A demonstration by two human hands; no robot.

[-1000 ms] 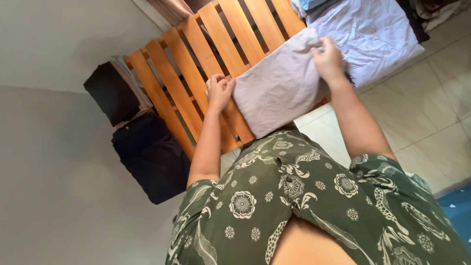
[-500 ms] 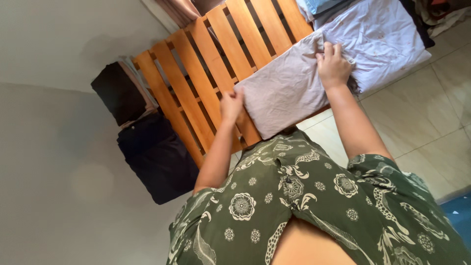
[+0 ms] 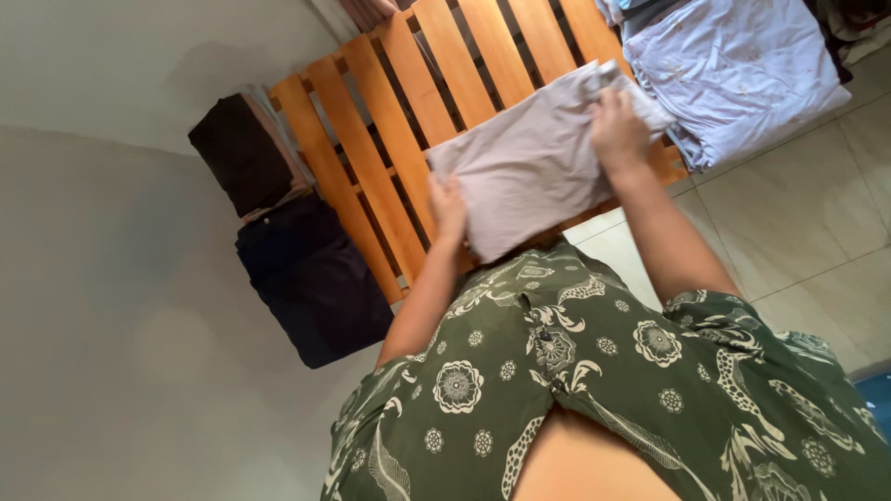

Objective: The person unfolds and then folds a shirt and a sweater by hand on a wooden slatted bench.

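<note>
Centrally in the frame, a folded pale grey cloth (image 3: 538, 158) lies on an orange wooden slatted pallet (image 3: 371, 167) that slants from the middle toward the upper edge. The left hand (image 3: 449, 206) rests at the cloth's lower left edge, fingers together and laid flat against the fabric. The right hand (image 3: 616, 130) sits on the cloth's upper right corner, fingers curled and pinching a fold of the fabric. At the upper right, a light blue sheet (image 3: 742, 65) lies spread just beside the pallet on the tiled floor (image 3: 807, 232). At the left, against the grey wall, a black folded garment (image 3: 237, 153) sits above a dark navy folded pile (image 3: 311, 278).
</note>
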